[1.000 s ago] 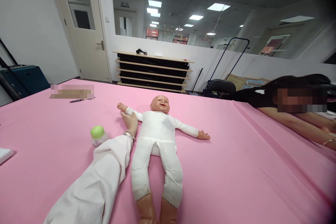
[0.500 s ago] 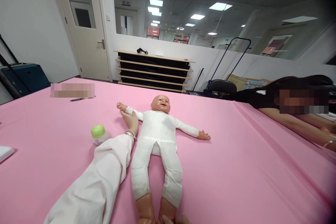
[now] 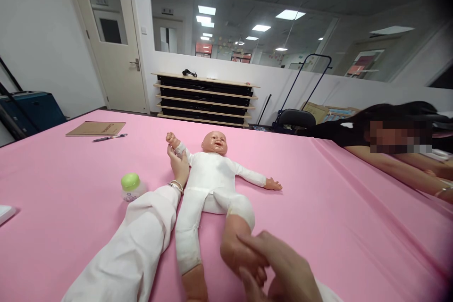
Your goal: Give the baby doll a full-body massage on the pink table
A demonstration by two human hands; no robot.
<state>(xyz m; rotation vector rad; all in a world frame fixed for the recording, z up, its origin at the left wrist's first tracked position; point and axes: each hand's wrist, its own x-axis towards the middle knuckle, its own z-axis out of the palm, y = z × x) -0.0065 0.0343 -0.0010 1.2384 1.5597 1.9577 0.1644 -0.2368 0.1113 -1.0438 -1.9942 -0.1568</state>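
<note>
Here's the doll (image 3: 216, 172), on its back at the centre of our clock, head at twelve, on the pink cloth (image 3: 354, 245). At ten the left hand (image 3: 180, 165) has fingers and thumb around its forearm (image 3: 181, 147), just below the little fist. Down at five the right hand (image 3: 286, 264) grips the foot (image 3: 239, 250), and that leg is bent at the knee! The other leg lies straight towards six. A green-lidded jar (image 3: 132, 186) stands at nine; notebook (image 3: 95, 129) and pen (image 3: 109, 138) lie farther out at ten; a co-worker's arm (image 3: 392, 170) stretches at three.
</note>
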